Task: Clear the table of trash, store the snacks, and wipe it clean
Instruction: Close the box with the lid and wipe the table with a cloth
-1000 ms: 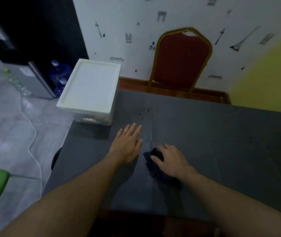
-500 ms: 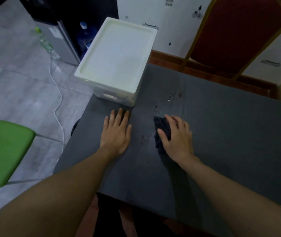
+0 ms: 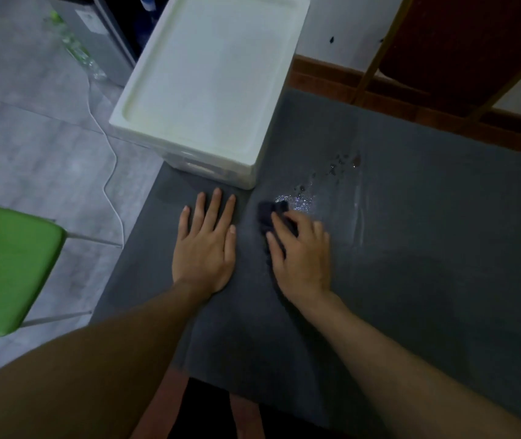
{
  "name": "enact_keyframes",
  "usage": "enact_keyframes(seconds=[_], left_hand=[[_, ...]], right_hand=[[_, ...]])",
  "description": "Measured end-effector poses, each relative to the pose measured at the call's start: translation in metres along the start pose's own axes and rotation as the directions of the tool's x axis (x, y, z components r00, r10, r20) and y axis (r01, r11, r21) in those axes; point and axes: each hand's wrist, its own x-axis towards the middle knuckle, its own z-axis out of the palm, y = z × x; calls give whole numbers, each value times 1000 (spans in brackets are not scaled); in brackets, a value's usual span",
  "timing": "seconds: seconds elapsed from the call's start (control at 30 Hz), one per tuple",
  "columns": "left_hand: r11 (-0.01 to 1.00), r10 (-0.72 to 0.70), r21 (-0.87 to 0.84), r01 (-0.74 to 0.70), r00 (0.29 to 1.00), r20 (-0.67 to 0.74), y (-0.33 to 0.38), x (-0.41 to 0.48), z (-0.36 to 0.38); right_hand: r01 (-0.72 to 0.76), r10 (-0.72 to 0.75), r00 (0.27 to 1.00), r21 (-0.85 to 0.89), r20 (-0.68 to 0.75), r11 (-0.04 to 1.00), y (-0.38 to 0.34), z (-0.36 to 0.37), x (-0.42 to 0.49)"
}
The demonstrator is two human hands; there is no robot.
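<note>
My left hand (image 3: pixel 203 248) lies flat on the dark grey table (image 3: pixel 427 264), fingers straight and pointing at the white lidded box (image 3: pixel 211 77) just beyond them. To its right, my right hand (image 3: pixel 300 255) holds a small dark cloth (image 3: pixel 267 212) against the tabletop, fingers curled over it. Most of the cloth is hidden under that hand. Shiny wet drops (image 3: pixel 332 172) spread across the table just beyond the cloth, toward the far edge.
The white box overhangs the table's far left corner. A green seat (image 3: pixel 5 264) stands on the floor to the left, with a white cable (image 3: pixel 110 172) trailing past it. A red chair with a gold frame (image 3: pixel 462 42) stands behind the table.
My right hand has pushed the cloth forward along the table to the edge of the wet drops. My left hand slid forward toward the box. The view has moved closer and tilted down.
</note>
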Motion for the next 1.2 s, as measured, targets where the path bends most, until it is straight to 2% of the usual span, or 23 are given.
enact_keyframes(seconds=[0.1,0.17,0.23,0.33,0.4,0.53,0.6,0.67,0.77,0.83,0.87,0.9,1.0,1.07,1.2], left_hand=[[1000,-5,-6,5,1000,1,0,1,0],[1000,-6,4,6,1000,6,0,0,0],[1000,-10,10,10,1000,7,0,-1,0],[1000,-11,10,11,1000,11,1,0,-1],[1000,-8,10,8,1000,10,2,0,-1],[1000,-3,-2,3,1000,-1,2,1,-1],[1000,-9,-9,9,1000,-4,2,1,-1],[1000,-11,-8,11,1000,-7,2,0,0],[1000,-16,4,16,1000,-6,2,-1,1],[1000,-17,7,17,1000,-7,2,0,0],[1000,-15,7,15,1000,-9,2,0,0],[1000,-13,5,13,1000,-10,2,1,0],[1000,-4,10,4,1000,-6,1,2,0],[1000,1,10,-1,1000,-8,1,1,0],[1000,6,6,-6,1000,-25,2,0,0]], right_hand=[[288,-290,956,48,42,957,3,-5,-41],[379,-381,923,44,48,924,20,-11,-45],[325,-326,945,25,14,945,34,-10,-27],[114,-113,992,0,-53,994,32,0,12],[48,-45,996,30,-75,998,19,5,15],[275,-277,961,65,19,959,24,-7,-20],[324,-326,945,62,13,944,42,-12,-11],[267,-265,963,54,-46,962,55,-10,23],[63,-62,984,3,-165,998,62,-5,88],[-49,56,979,37,-196,998,52,1,105],[-59,69,978,56,-198,997,44,4,100],[-19,32,983,73,-183,997,37,6,88],[253,-251,967,105,-34,962,30,3,46],[313,-312,950,74,-32,947,44,-2,55],[21,-18,984,14,-176,1000,62,-2,108]])
